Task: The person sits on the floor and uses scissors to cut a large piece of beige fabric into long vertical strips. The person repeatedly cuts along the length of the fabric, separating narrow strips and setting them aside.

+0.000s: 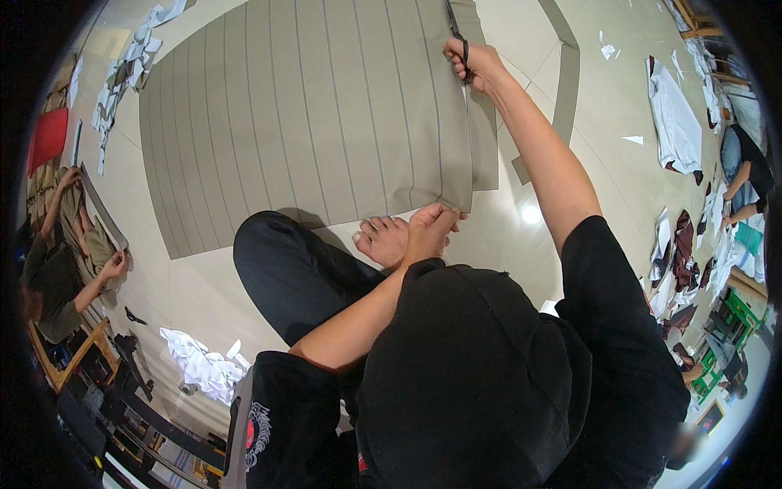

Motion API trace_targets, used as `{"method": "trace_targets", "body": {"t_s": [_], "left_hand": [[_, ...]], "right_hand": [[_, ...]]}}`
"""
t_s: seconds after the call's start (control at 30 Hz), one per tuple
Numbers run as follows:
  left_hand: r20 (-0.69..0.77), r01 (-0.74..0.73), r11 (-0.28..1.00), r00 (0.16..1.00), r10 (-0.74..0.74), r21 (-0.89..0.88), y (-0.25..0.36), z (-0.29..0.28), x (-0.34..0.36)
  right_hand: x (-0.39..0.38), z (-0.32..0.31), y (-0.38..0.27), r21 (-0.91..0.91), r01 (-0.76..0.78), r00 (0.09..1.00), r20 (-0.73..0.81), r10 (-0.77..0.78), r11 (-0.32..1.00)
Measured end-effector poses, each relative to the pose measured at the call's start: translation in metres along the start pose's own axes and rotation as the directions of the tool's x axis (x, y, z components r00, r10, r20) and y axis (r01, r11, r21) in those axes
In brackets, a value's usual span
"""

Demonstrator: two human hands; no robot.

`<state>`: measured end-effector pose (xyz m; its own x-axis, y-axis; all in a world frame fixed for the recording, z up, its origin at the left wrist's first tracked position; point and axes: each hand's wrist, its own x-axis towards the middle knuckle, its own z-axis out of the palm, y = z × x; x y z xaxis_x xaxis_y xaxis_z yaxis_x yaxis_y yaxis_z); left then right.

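A large taupe fabric sheet (pixel 342 106), ruled with long dark parallel lines, lies spread over the tiled floor. My right hand (pixel 475 63) is closed round the handles of black scissors (pixel 458 34) near the sheet's far right side, the blades pointing away from me along a line. At the near right corner, my left hand (pixel 432 228) pinches the sheet's edge beside my bare foot (pixel 381 240). Along the right side, a strip of the fabric (pixel 485 155) lies partly beneath the sheet's edge. Whether the blades are apart cannot be made out.
A narrow taupe strip (pixel 568 90) lies on the floor to the right. White scraps (pixel 204 365) are heaped at the near left, and cloth offcuts (pixel 122 90) lie far left. Another person (pixel 69 269) sits at the left holding a strip. White cloth (pixel 674 122) lies at the right.
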<state>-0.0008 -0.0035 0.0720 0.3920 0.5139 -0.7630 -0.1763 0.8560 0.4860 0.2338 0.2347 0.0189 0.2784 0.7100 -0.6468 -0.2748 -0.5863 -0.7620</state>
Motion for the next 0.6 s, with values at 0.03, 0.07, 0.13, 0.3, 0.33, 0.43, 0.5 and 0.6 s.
{"method": "trace_targets", "body": {"t_s": [0.03, 0.07, 0.13, 0.3, 0.33, 0.43, 0.5, 0.6], "left_hand": [[0.002, 0.000, 1.000, 1.000, 0.000, 0.004, 0.000, 0.000, 0.000], [0.003, 0.000, 1.000, 1.000, 0.000, 0.007, -0.001, 0.000, 0.001], [0.003, -0.002, 1.000, 1.000, 0.002, 0.005, 0.001, 0.000, 0.000], [0.001, 0.006, 1.000, 1.000, -0.006, -0.005, -0.001, 0.000, 0.004], [0.003, -0.005, 1.000, 1.000, 0.005, 0.007, -0.003, -0.001, 0.005], [0.005, -0.020, 1.000, 1.000, 0.019, 0.016, -0.007, -0.002, 0.005], [0.001, 0.012, 1.000, 1.000, -0.012, -0.007, -0.007, -0.003, 0.007], [-0.017, 0.012, 0.999, 1.000, -0.012, -0.032, -0.008, -0.001, 0.008]], "right_hand": [[0.001, -0.001, 0.001, -0.010, 0.010, 1.000, 0.000, -0.010, 1.000], [0.002, -0.003, 0.002, -0.019, 0.021, 1.000, 0.000, -0.021, 1.000], [-0.001, 0.000, 0.001, -0.018, 0.022, 1.000, 0.008, -0.022, 1.000], [0.002, 0.001, -0.009, 0.026, -0.007, 0.999, 0.048, 0.005, 1.000], [0.004, 0.000, -0.009, 0.022, -0.003, 0.998, 0.061, 0.002, 1.000], [0.006, 0.002, -0.014, 0.011, 0.005, 0.997, 0.075, -0.006, 1.000], [0.005, 0.004, -0.015, 0.008, -0.003, 0.999, 0.042, 0.003, 1.000], [0.006, 0.005, -0.018, 0.031, -0.012, 0.999, 0.046, 0.011, 0.999]]}}
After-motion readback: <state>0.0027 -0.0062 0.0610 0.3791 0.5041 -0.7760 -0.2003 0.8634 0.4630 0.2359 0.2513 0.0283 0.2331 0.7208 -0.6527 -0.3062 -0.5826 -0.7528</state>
